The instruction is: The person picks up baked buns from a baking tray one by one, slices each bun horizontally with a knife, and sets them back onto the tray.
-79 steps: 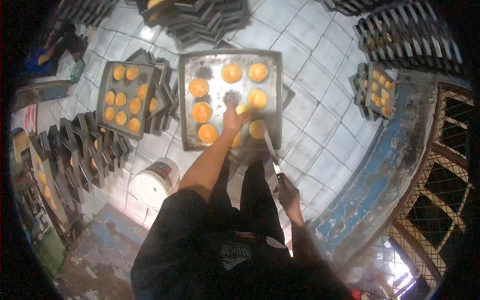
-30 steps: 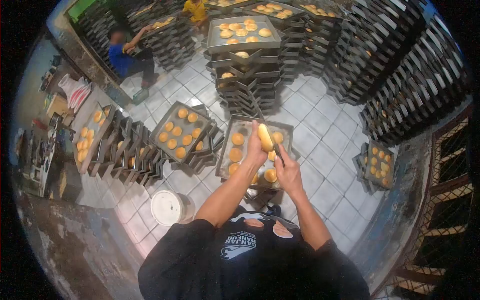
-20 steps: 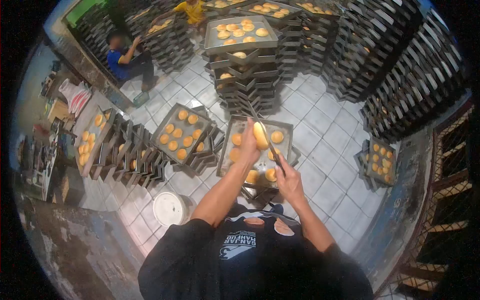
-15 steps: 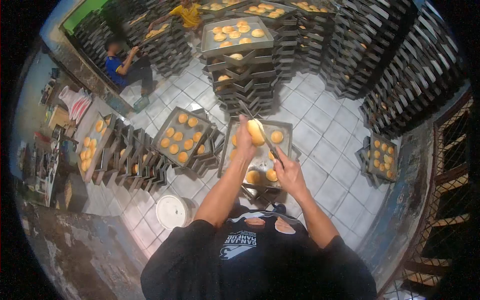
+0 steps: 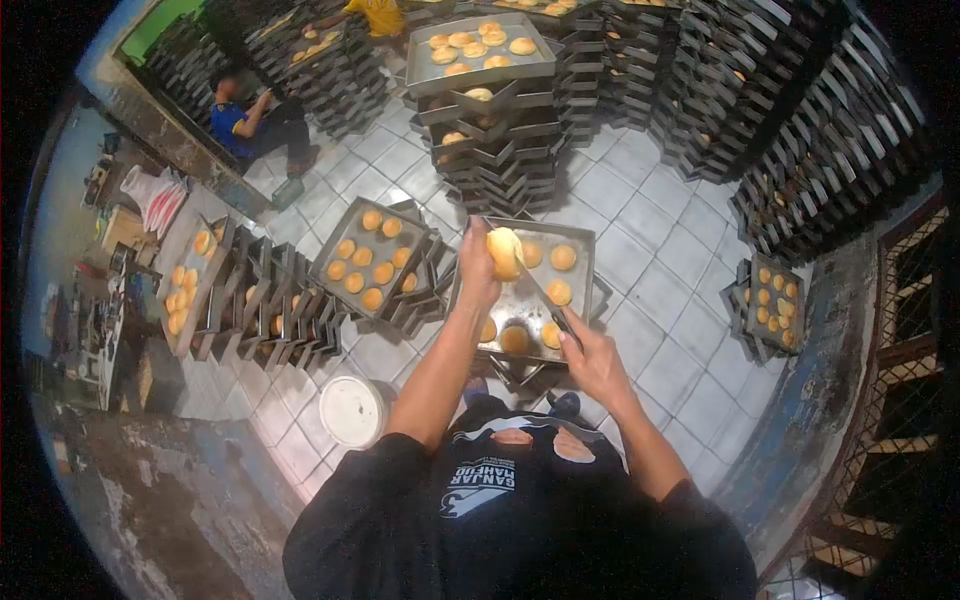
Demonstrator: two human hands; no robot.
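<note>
My left hand (image 5: 478,268) is closed around a golden bread bun (image 5: 504,255), held up over a metal baking tray (image 5: 586,240). A pale cut side shows along the bun's upper right. In my right hand (image 5: 594,358) is a knife (image 5: 545,296) with a dark handle; its blade slants up and left, the tip reaching the bun's right edge. Whether the tip touches the bun I cannot tell. Several whole buns lie in the tray below, among them one bun (image 5: 562,257) at the right.
A tall stack of trays topped by a tray of buns (image 5: 497,72) stands ahead. Lower stacks are at left, with another bun tray (image 5: 335,246). A white bucket (image 5: 350,412) stands by my left side. A person in blue (image 5: 233,125) sits at the far left; another wears yellow (image 5: 378,14).
The knife has drawn back down and right, from lying across the bun to only its tip near it. The bun's pale cut side now faces up more. The view has shifted slightly.
</note>
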